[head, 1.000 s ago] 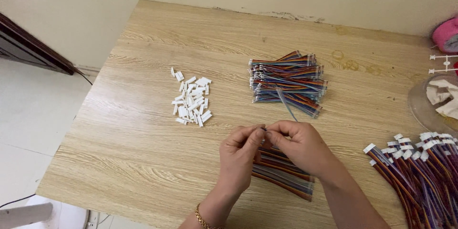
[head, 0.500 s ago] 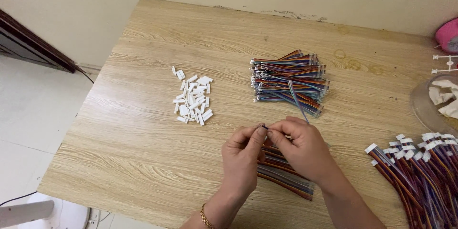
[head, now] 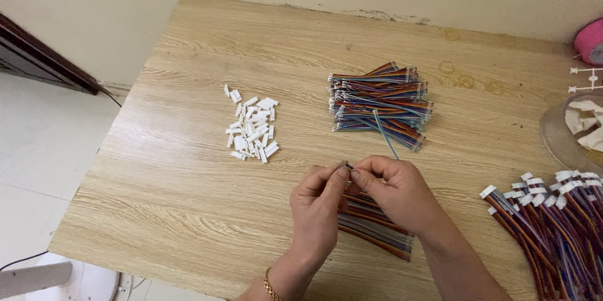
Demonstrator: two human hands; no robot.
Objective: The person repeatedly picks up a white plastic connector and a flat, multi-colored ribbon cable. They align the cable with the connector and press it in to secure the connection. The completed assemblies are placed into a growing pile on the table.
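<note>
A light wooden table (head: 188, 213) stands against a cream wall (head: 125, 0) on pale floor tiles (head: 38, 169).

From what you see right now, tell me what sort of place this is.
Probably a small home or workshop bench for hand-assembling wire connectors. On the wooden table lie a pile of white plastic plugs, a stack of coloured wire bundles and finished wires with white ends.

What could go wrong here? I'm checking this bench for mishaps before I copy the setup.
The small part pinched between the left hand and right hand could slip and drop. The wire bundle under the wrists might get nudged apart. The loose white connector housings could scatter if brushed.
</note>
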